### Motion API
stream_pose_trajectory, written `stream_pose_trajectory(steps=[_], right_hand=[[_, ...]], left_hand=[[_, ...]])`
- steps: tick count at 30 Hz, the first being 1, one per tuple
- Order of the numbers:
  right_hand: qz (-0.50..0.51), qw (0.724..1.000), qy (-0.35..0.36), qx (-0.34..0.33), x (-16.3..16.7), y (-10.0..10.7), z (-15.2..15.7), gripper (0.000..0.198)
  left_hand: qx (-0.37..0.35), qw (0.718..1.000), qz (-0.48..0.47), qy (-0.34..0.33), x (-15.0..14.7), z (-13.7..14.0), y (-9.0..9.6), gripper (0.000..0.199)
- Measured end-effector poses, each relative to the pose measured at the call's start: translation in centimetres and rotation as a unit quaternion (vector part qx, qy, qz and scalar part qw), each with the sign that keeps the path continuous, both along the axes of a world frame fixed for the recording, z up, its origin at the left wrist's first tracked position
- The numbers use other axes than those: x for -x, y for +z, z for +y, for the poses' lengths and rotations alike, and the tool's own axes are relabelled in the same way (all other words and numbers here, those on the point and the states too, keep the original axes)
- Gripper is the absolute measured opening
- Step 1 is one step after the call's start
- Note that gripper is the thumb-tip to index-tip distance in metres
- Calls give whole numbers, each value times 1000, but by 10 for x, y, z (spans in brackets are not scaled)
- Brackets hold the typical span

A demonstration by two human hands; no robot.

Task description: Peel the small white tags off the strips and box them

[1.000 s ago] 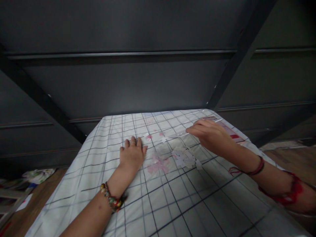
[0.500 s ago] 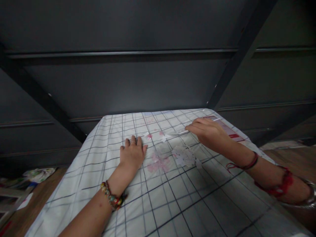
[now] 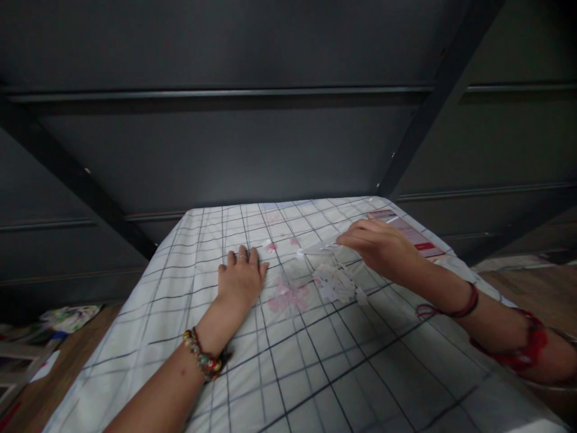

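My left hand point(image 3: 241, 276) lies flat on the checked cloth point(image 3: 315, 373), fingers spread and nothing in them. To the right, my right hand point(image 3: 369, 243) pinches a pair of pale, slim tweezers point(image 3: 320, 245). They slant left and down, with the tips at a small white piece on the cloth. Just below the tips is a loose heap of thin white cut pieces point(image 3: 336, 284). Between the hands shows a pink, flower-like shape point(image 3: 288, 296); whether it is loose or printed I cannot tell. Near my left fingertips sits a small white-and-pink piece point(image 3: 271, 247).
Beyond my right hand lies a phone point(image 3: 419, 237) with a lit pinkish screen. A dark panelled wall point(image 3: 288, 150) rises behind the cloth's far edge. Below on the left, a crumpled bundle point(image 3: 70, 317) rests near the wooden floor point(image 3: 81, 355).
The tweezers' tips have come down slightly and show more plainly. My right hand has shifted a little towards me; my left hand stays flat in place.
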State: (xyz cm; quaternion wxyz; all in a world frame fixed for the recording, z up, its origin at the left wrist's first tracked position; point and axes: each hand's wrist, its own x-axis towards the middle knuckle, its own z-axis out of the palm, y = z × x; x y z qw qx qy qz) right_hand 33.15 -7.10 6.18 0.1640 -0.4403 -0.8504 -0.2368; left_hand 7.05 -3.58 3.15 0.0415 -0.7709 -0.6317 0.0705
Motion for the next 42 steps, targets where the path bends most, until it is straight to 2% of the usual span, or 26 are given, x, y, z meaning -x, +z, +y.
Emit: stream_pose_trajectory(steps=[5, 11, 16, 20, 23, 25, 29, 32, 35, 38, 42], right_hand=[[31, 999, 23, 10, -20, 1, -8, 39], [26, 999, 17, 19, -16, 6, -7, 40], [44, 997, 56, 30, -24, 10, -13, 38], [51, 998, 41, -16, -31, 11, -15, 38], [34, 997, 5, -62, -24, 8, -5, 35], [8, 997, -18, -70, -17, 4, 2, 33], [-8, 998, -46, -30, -3, -1, 5, 32], [17, 999, -36, 23, 5, 0, -2, 33], [43, 999, -19, 23, 9, 3, -2, 31], [55, 998, -25, -6, 10, 5, 12, 29], [64, 996, -29, 51, 16, 2, 47, 37]], left_hand=[[-4, 1000, -6, 0, 0, 0, 0, 51], [-10, 1000, 2, -2, 0, 0, -1, 51], [-13, 1000, 3, -4, 0, 1, -2, 49], [-5, 1000, 3, -2, 0, 1, -2, 50], [-5, 1000, 7, 0, 0, 1, -1, 51], [-6, 1000, 8, 0, 0, 0, -1, 52], [-4, 1000, 8, 2, 0, 0, -2, 53], [-2, 1000, 7, 2, 0, 0, -1, 52], [2, 1000, 6, 1, 0, 1, 0, 52], [1, 1000, 10, 2, 0, 0, -1, 52], [-9, 1000, 13, -2, 0, 0, -1, 51]])
